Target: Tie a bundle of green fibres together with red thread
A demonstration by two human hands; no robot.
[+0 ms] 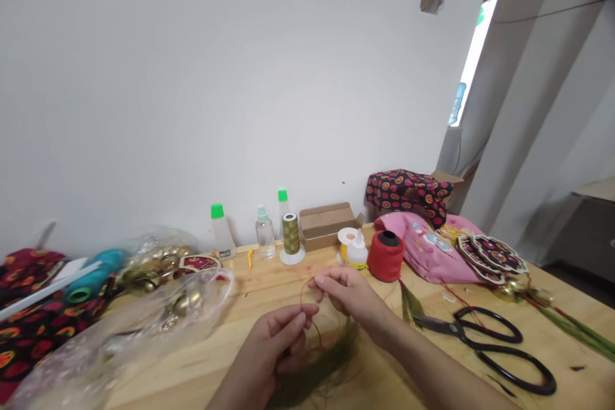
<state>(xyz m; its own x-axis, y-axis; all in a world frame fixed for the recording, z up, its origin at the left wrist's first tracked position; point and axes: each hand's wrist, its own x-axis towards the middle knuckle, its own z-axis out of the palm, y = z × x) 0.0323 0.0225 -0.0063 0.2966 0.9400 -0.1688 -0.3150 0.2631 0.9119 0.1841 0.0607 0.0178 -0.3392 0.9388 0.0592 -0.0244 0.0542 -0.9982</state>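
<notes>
Near the front middle of the table, my left hand pinches a thin red cord between thumb and forefinger. A little higher and to the right, my right hand has its fingertips closed on another part of that cord, which bends in a small loop between the two hands. Under them lies a bundle of olive-green threads, partly covered by my left hand. Whether the left fingers also grip the threads I cannot tell. Right of my right forearm rest black-handled scissors, their blades slightly blurred.
Behind my hands stand a red thread cone, a white glue bottle, an olive thread spool and a cardboard box. Clear plastic bags with gold bells spread at left. Embroidered pieces lie on a pink cloth bag at right.
</notes>
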